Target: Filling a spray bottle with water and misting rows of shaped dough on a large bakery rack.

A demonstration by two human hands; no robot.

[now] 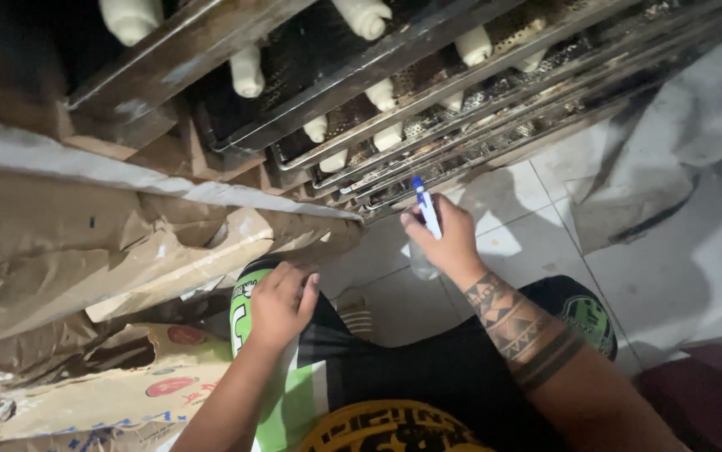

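From where I watch through the head camera, both of my forearms are bare, with no sleeves reaching the wrists. My right forearm (522,328) carries a dark tattoo: triangle patterns near the wrist, then solid bands ringing the arm higher up. My left hand (281,303) and right hand (447,238) wear no gloves or rings that I can see. I wear black shorts with green-and-white panels and a round green emblem, under a black top with yellow lettering.
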